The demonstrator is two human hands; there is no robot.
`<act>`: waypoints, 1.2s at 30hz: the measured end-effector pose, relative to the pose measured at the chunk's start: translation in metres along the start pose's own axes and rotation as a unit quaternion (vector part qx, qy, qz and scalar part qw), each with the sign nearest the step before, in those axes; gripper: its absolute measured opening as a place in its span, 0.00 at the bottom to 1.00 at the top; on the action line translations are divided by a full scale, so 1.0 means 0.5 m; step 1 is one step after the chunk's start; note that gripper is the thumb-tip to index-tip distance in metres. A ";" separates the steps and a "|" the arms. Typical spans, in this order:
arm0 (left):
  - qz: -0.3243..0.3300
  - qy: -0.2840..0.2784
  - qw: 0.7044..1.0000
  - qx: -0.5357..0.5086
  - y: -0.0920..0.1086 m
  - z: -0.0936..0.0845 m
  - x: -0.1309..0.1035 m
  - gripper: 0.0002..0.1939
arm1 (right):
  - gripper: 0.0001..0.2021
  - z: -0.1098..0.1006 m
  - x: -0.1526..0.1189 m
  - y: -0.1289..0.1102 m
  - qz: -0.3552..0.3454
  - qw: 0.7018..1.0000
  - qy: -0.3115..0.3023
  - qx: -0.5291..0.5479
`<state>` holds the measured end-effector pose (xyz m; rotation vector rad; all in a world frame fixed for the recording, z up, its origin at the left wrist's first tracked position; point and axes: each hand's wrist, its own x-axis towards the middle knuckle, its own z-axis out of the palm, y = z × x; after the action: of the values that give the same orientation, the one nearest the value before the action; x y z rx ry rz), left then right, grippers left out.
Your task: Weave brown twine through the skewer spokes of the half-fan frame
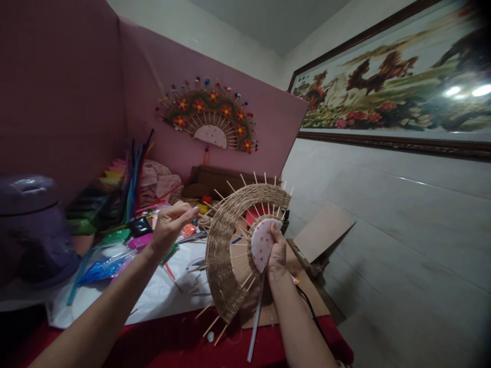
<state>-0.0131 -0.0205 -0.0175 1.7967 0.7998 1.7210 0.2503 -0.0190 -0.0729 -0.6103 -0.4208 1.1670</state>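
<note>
My right hand [278, 251] grips a half-round fan [227, 250] by its white centre piece with orange dots [261, 245], thumb on the front. Brown twine is woven in a wide band across the fan's thin wooden sticks, whose bare ends stick out past the outer edge. The fan is held tilted above the table. Left of it, my left hand [174, 225] is closed in a pinch, its thumb tip close to the stick ends on the upper left; whatever lies between the fingers is too small to make out. A clear, thin glue stick-like rod [256, 322] points down below the fan.
A finished-looking fan with flowers [207, 110] hangs on the pink board [276, 122]. Coloured clay packets [99, 268], pipe cleaners [134, 174] and a purple bin [32, 230] stand at left. Cardboard [303, 301] lies on the red cloth [164, 340]; another brown sheet [326, 232] leans right.
</note>
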 end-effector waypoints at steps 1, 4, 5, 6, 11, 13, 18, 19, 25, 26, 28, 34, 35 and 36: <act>0.022 0.000 0.999 0.034 0.003 0.000 -0.001 0.10 | 0.12 0.001 0.000 0.000 -0.001 1.000 0.001 0.002; 0.081 0.004 0.990 0.118 0.012 0.003 -0.003 0.11 | 0.12 0.003 -0.001 0.001 0.007 1.000 0.003 0.010; 0.095 0.005 0.986 0.139 0.015 0.004 -0.003 0.11 | 0.12 0.003 -0.001 0.002 0.005 1.000 0.002 0.013; 0.108 0.005 0.981 0.159 0.018 0.005 -0.003 0.10 | 0.12 0.004 -0.001 0.002 -0.001 1.000 0.002 0.016; 0.167 -0.004 0.956 0.241 0.027 0.009 0.000 0.05 | 0.13 0.006 0.000 0.004 -0.003 1.000 0.013 0.019; 0.190 -0.009 0.946 0.263 0.028 0.011 0.000 0.04 | 0.12 0.008 0.000 0.004 0.012 1.000 0.016 0.022; 0.224 -0.024 0.926 0.304 0.027 0.017 -0.004 0.04 | 0.12 0.013 -0.003 0.003 0.009 0.999 0.028 0.025; 0.226 -0.024 0.923 0.310 0.026 0.018 -0.004 0.04 | 0.12 0.014 -0.005 0.002 0.005 0.999 0.026 0.020; 0.215 -0.005 0.926 0.311 0.018 0.017 -0.005 0.05 | 0.12 0.022 -0.016 -0.005 0.005 0.999 0.036 0.006; 0.208 0.000 0.927 0.311 0.016 0.017 -0.006 0.05 | 0.12 0.023 -0.017 -0.006 0.001 0.999 0.039 0.009; 0.198 0.008 0.930 0.310 0.014 0.018 -0.007 0.06 | 0.12 0.022 -0.016 -0.005 -0.007 0.999 0.041 0.014; 0.172 -0.005 0.949 0.262 0.016 0.021 -0.011 0.06 | 0.15 0.009 -0.002 0.001 -0.038 0.999 0.037 -0.012; 0.160 -0.011 0.955 0.248 0.019 0.022 -0.012 0.07 | 0.14 0.007 0.000 0.001 -0.039 0.998 0.039 -0.011; 0.147 -0.017 0.962 0.231 0.022 0.022 -0.013 0.07 | 0.14 0.005 0.002 0.001 -0.036 0.999 0.040 -0.008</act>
<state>-0.0018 -0.0324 -0.0146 2.3511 1.0274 1.7809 0.2486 -0.0171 -0.0713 -0.6481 -0.3801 1.0679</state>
